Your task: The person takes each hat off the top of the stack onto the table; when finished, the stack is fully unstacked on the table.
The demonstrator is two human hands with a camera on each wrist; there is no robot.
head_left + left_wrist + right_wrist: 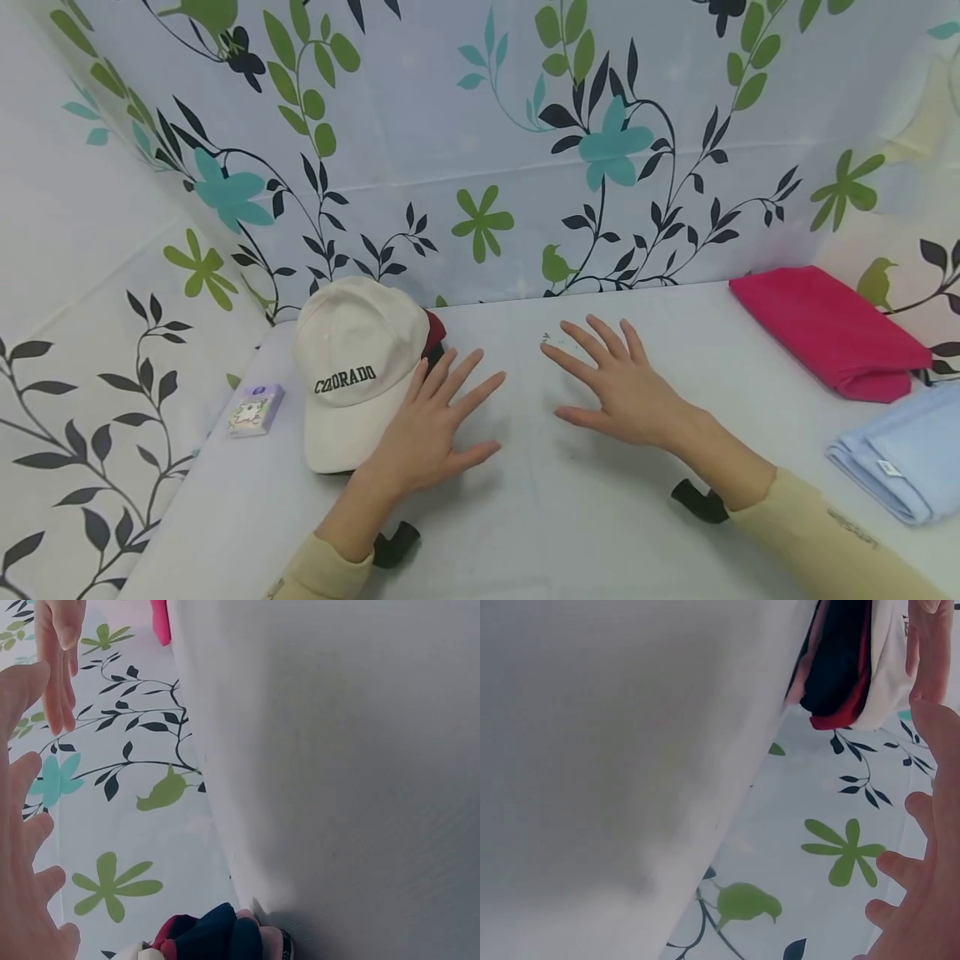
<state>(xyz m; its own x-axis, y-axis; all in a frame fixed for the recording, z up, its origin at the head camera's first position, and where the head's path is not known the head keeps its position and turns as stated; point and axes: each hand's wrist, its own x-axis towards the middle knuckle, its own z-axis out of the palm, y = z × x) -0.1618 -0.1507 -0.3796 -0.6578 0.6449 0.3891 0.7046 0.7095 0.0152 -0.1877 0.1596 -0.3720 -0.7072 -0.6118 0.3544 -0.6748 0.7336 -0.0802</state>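
- Sleeves of pale yellow lie nearest the camera, and both forearms reach forward over the white table.
- Left hand lies flat with its fingers spread and released; it grasps nothing, and its fingers sit just beside the cap, perhaps touching its edge.
- Right hand is likewise flat and splayed, holding nothing, to the right of the cap and apart from it.
- Cap sits upright at the left of the table, on top of darker caps, a red one showing behind it.
- Step in hand, as a judgement: a resting pose, with no grasp begun. Picking up the cap would call for the left hand to move left and close on its brim.
- Right of the cap, at the far table edge, lie a pink towel and a blue towel; left of it, a small card box.
- Head view alone shows the towels and box; the right wrist view shows the stacked caps edge on.
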